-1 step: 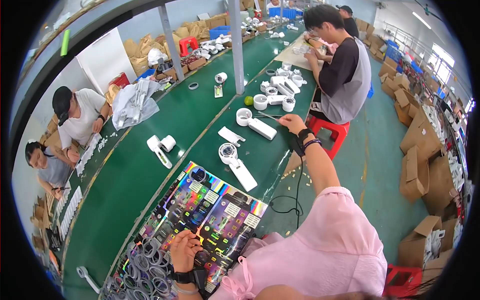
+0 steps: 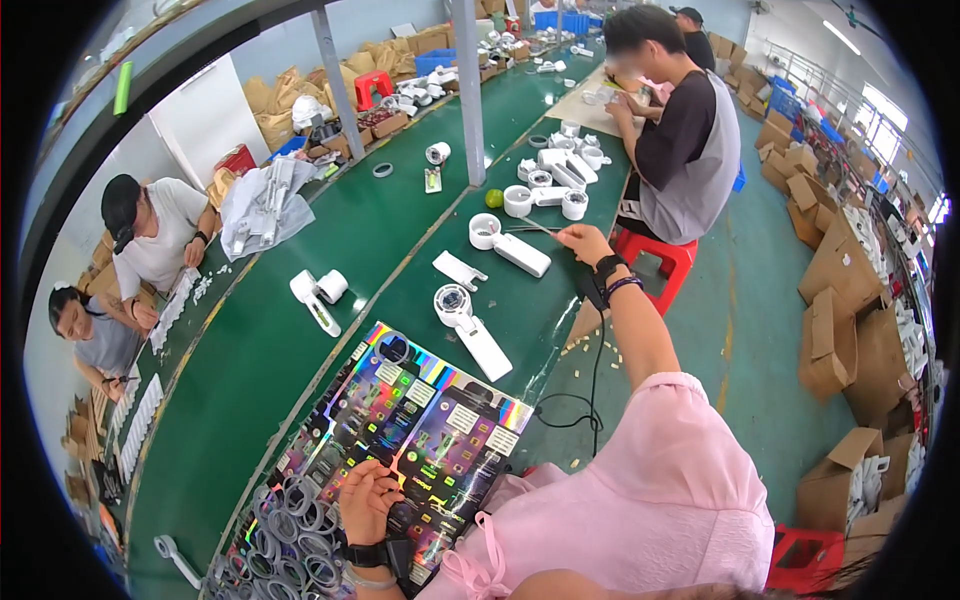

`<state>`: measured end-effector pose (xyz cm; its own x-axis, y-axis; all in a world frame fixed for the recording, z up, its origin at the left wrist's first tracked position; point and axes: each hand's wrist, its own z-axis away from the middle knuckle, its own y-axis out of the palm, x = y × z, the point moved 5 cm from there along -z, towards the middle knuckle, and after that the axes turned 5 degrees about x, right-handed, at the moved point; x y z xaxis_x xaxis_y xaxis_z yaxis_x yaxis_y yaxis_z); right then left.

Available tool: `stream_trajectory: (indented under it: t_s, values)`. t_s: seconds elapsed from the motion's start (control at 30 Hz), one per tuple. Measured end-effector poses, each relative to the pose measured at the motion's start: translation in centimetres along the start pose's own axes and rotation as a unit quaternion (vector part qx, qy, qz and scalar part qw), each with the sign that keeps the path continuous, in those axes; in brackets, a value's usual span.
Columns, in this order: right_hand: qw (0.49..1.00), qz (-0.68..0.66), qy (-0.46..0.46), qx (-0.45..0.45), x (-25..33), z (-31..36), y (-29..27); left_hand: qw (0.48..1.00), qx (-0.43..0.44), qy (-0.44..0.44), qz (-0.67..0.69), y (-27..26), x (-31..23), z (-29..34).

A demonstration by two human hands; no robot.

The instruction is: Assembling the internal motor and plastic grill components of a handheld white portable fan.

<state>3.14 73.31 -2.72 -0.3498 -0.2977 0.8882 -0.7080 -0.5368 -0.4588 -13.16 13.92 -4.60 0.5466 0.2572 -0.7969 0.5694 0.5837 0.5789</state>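
My right hand [image 2: 585,240] reaches far forward over the green table [image 2: 280,350] and pinches a thin metal tool [image 2: 530,229]. The tool's tip points left at a white hand-held fan [image 2: 510,246]. A second white fan [image 2: 470,325] lies nearer to me, and a third [image 2: 318,296] further left. My left hand [image 2: 368,500], with a black watch on the wrist, rests with bent fingers on shiny dark holographic packaging cards [image 2: 420,430]. It lies beside a pile of grey rings [image 2: 290,545]. Whether it grips anything is hidden.
A co-worker in a grey and black shirt [image 2: 680,150] sits on a red stool [image 2: 665,255] ahead on the right. Two people [image 2: 150,235] sit across the table at left. A black cable [image 2: 592,385] hangs off the table edge. Cardboard boxes [image 2: 830,340] line the right aisle.
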Motion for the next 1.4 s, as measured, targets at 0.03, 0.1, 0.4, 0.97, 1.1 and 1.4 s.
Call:
stream_trajectory:
  t_s: [0.03, 0.1, 0.4, 0.97, 1.1, 1.4]
  values:
    - [1.000, -0.023, 0.019, -0.007, -0.1, 0.2, -0.3, 1.000, 0.001, -0.005, -0.002, 0.0, 0.1, -0.1]
    - [0.999, -0.037, 0.026, -0.012, -0.2, 0.5, -0.8, 1.000, 0.013, 0.005, -0.001, 0.0, 0.1, -0.3]
    - [0.998, -0.061, 0.032, -0.010, -0.7, 0.7, -0.8, 1.000, 0.019, 0.008, 0.005, 0.0, 0.1, -0.2]
    - [0.995, -0.089, 0.035, 0.022, -1.5, 0.0, -1.3, 1.000, 0.007, 0.003, 0.002, 0.0, 0.2, -0.6]
    - [0.994, -0.104, 0.006, 0.013, -1.2, 0.5, -1.7, 0.968, -0.035, -0.093, -0.229, 4.1, -0.6, -1.8]
    - [0.972, -0.230, -0.039, -0.024, 2.7, 13.0, 2.8, 0.884, -0.026, -0.090, -0.458, 17.6, 2.6, -17.0]
